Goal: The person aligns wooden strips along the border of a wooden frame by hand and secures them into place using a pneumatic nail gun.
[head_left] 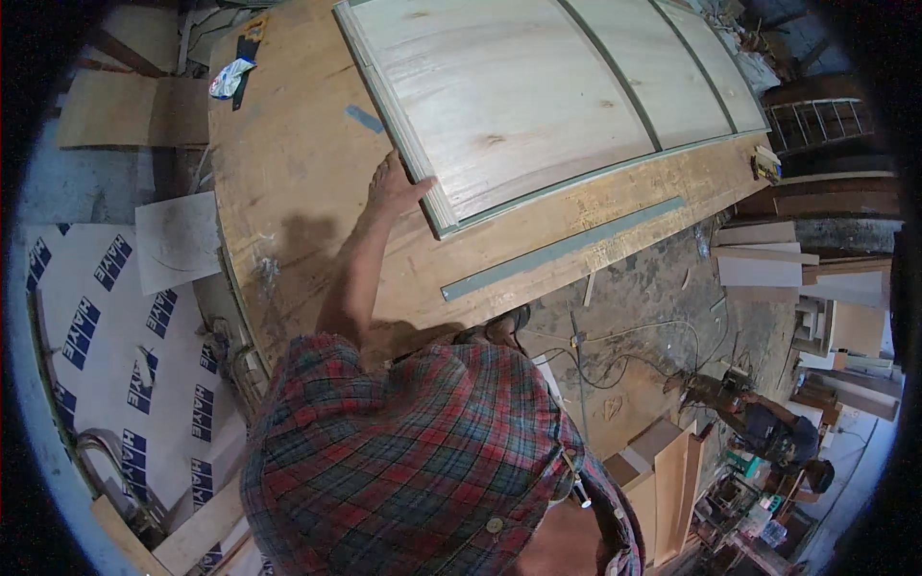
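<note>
My left hand (pixel 396 185) is at the near left corner of a large panel frame (pixel 519 125) faced with pale wood. Its thumb lies over the light wooden strips (pixel 403 120) along the frame's left edge, and the fingers press the outer side, so the hand grips that edge. The frame rests flat on a big plywood worktable (pixel 298 154). Dark bars divide its face into sections. A long grey-green strip (pixel 562 248) lies on the table near its front edge, apart from the hand. My right hand does not show; the plaid shirt (pixel 413 432) fills the lower middle.
A handsaw (pixel 252 43) and a white-blue packet (pixel 230 79) lie at the table's far left. Cords (pixel 615 370) run across the floor. At lower right a co-worker (pixel 778 432) bends near tools. Stacked boards (pixel 759 264) and a ladder (pixel 821 123) stand right; printed sheets (pixel 106 317) left.
</note>
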The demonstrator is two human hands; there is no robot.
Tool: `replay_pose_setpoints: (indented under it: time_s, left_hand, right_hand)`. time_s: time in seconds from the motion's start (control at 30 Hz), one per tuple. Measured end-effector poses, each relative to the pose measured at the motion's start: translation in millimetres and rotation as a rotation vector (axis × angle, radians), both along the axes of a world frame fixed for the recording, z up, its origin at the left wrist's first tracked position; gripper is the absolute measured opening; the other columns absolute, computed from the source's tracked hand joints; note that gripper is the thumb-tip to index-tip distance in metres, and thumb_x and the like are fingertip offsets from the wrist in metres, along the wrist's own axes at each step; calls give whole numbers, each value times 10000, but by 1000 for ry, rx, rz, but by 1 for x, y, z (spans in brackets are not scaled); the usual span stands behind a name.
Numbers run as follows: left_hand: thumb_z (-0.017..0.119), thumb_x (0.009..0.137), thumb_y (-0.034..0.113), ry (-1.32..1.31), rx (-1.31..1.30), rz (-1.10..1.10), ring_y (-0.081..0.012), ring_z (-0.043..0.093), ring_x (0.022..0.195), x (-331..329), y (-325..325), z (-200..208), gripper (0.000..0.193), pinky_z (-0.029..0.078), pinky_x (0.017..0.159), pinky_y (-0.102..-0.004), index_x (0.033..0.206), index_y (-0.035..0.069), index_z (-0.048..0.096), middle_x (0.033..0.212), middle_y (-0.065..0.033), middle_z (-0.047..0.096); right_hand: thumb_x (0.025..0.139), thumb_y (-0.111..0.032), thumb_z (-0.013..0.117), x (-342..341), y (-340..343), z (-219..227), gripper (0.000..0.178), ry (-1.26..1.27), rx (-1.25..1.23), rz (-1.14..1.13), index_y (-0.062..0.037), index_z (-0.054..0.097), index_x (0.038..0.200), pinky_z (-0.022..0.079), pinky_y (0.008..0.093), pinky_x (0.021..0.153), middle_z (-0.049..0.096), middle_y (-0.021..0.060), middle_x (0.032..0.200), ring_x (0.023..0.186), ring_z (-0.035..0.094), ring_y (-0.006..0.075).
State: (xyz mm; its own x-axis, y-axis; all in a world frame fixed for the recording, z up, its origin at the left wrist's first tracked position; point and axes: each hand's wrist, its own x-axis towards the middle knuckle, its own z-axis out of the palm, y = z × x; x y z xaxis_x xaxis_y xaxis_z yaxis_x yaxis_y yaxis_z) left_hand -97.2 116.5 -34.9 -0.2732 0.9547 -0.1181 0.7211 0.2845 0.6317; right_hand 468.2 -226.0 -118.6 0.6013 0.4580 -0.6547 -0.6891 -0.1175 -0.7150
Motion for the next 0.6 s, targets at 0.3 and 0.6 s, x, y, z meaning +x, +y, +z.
replay_pose_setpoints:
  time_s: [0.3, 0.6]
  left_hand:
    - [808, 726, 471, 66, 10, -122, -392, 259, 1432, 5, -18, -6, 1148, 250, 1164, -516, 1541, 27, 133, 1539, -262, 263]
    - [772, 792, 354, -39, 128, -107, -401, 373, 1362, 16, -57, 7, 850, 292, 1132, -533, 1470, 56, 355, 1438, -246, 426]
  right_hand:
    - [958, -385, 541, -33, -3, 13, 385, -3, 7, -14, -113, 594, 1225, 543, 421, 824, 668, 33, 1017, 922, 637, 212]
    - [961, -380, 540, -53, 33, 26, 381, -27, 44, 42, -114, 593, 1228, 540, 421, 829, 668, 31, 1019, 930, 635, 210]
